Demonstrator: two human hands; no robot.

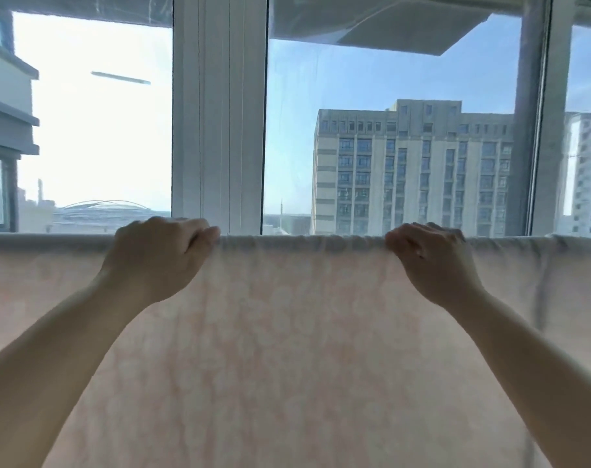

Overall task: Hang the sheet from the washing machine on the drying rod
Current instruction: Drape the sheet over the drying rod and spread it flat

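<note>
A pale pink sheet with a faint floral print hangs in front of me and fills the lower half of the view. Its top fold runs level across the frame, draped over the drying rod, which the cloth hides. My left hand grips the top fold left of centre, fingers curled over it. My right hand grips the same fold right of centre. Both forearms reach up from the bottom corners. The stretch of fold between my hands is slightly bunched.
Directly behind the sheet is a large window with a wide white frame post in the middle and a grey post at the right. Tall apartment buildings show outside.
</note>
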